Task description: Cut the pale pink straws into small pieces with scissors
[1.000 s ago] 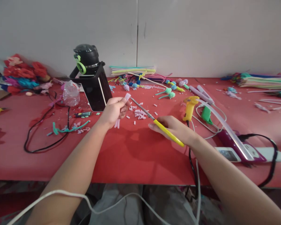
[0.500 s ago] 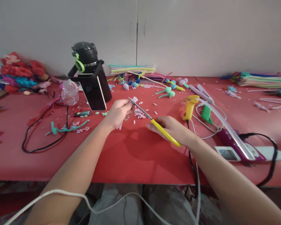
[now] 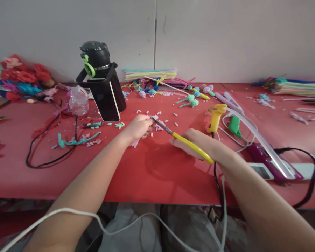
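My right hand (image 3: 193, 141) grips yellow-handled scissors (image 3: 185, 139), whose metal blades point left and away from me. The blade tips meet the fingertips of my left hand (image 3: 140, 127). Closed in a pinch, that hand holds pale lilac pipe cleaners (image 3: 135, 143); their lower ends stick out beneath the palm, and the rest is mostly hidden by the fingers. Short lilac cut pieces (image 3: 160, 126) lie scattered on the red tabletop (image 3: 147, 175) just beyond the blades.
A black flask (image 3: 96, 56) stands at left with a phone (image 3: 109, 101) propped before it. On the right lie a yellow glue gun (image 3: 216, 117), a green clip-like piece (image 3: 235, 126) and a purple device (image 3: 262, 157). Pipe-cleaner bundles (image 3: 151, 74) line the back. A white cable (image 3: 115, 236) crosses my lap.
The lilac tip that showed above my left fingers is no longer seen there. More lilac bits lie beyond that hand. My right hand and scissors sit slightly lower and further right.
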`<state>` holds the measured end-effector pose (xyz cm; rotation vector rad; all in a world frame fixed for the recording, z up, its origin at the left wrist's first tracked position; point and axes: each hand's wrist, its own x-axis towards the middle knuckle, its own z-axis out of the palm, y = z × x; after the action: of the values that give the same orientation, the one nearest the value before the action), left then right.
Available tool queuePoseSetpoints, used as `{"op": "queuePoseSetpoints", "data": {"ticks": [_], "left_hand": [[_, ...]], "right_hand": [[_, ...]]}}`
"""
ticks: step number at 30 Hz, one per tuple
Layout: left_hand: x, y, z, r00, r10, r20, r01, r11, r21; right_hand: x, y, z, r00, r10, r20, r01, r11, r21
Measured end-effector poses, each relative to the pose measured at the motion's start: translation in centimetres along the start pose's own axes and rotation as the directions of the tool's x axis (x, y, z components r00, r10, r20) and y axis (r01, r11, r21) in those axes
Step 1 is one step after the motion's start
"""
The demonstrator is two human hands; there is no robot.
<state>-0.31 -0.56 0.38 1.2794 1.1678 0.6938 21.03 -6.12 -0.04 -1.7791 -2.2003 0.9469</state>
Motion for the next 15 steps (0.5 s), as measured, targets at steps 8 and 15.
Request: {"op": "queuePoseSetpoints", "data": {"ticks": [8,15], "left_hand": [[1.4,-0.5,-0.1,0.996,-0.082,0.021,0.084,0.992,-0.096],[1.6,-0.3,-0.2,0.991,-0.130,0.039,0.135,0.980,-0.149]], "right_hand": [[0.3,-1.8,-1.6,0.984,0.095,0.152,-0.119,0.980,0.159],[1.1,-0.6,-1.6,0.982,0.102,0.158,-0.130,0.974,0.183]]}}
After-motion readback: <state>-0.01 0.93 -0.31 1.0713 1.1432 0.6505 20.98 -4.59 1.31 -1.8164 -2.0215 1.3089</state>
